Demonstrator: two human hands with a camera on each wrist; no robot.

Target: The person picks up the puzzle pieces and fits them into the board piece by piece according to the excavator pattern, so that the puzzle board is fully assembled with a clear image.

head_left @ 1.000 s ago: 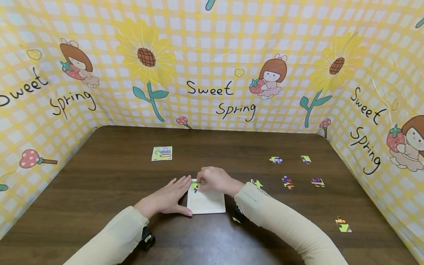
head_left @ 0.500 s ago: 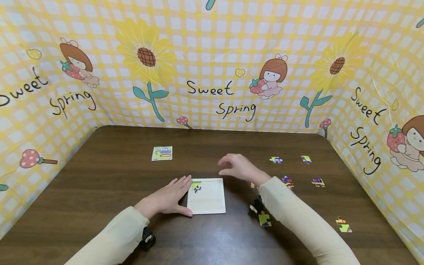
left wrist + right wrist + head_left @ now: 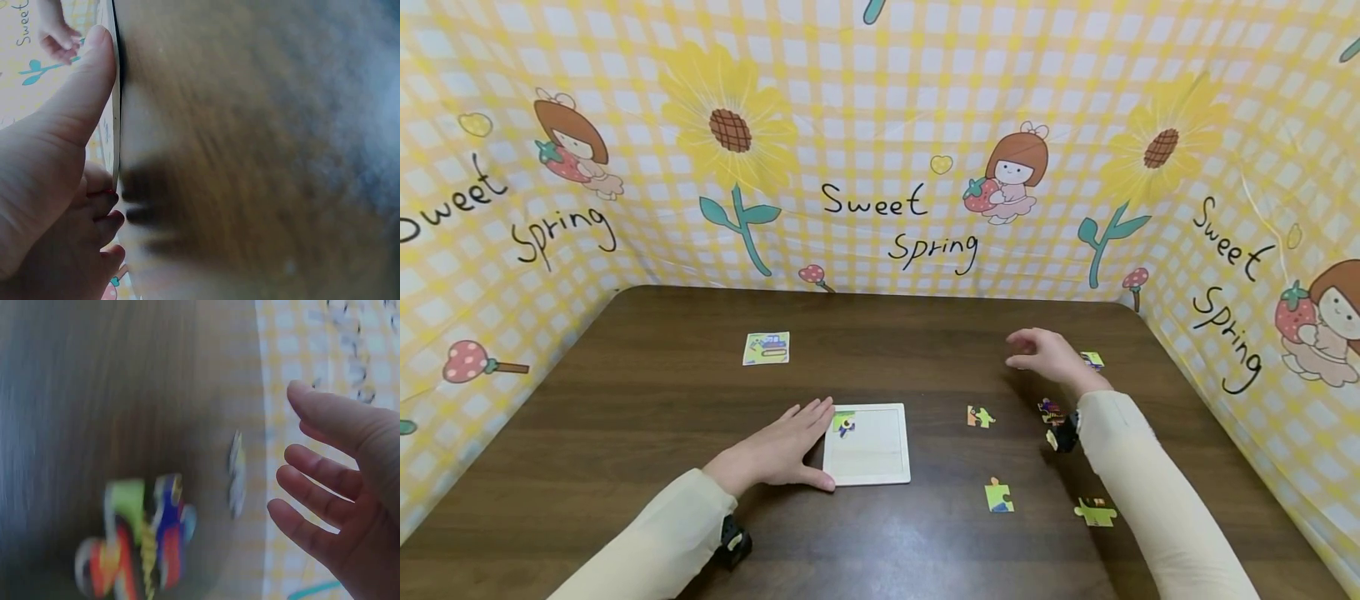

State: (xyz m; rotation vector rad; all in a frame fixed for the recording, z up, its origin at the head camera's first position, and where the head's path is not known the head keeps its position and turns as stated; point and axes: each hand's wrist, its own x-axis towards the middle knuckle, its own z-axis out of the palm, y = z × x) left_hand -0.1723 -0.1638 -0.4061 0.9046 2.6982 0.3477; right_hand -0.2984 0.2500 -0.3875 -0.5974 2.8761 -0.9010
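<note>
One puzzle piece (image 3: 844, 423) sitting in far-left corner of white tray (image 3: 871, 460). Left hand (image 3: 778, 448) resting, fingers straight, against tray edge. Right hand (image 3: 1047, 357) hovering half-open, empty, near loose piece (image 3: 237, 478). Probably fetching step; next move likely needing lowering, thumb-finger pinching.

Brown table (image 3: 647, 400), white tray (image 3: 871, 457), puzzle pieces (image 3: 999, 497), card (image 3: 767, 348)

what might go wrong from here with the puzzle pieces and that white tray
The black wrist camera below the bare right hand appears close to the flat purple-and-red puzzle piece, so it might brush it aside. The flat green-and-purple puzzle piece has no neighbours locking it inside the square white tray, so it could slide if the bare left hand jolts the edge.
</note>
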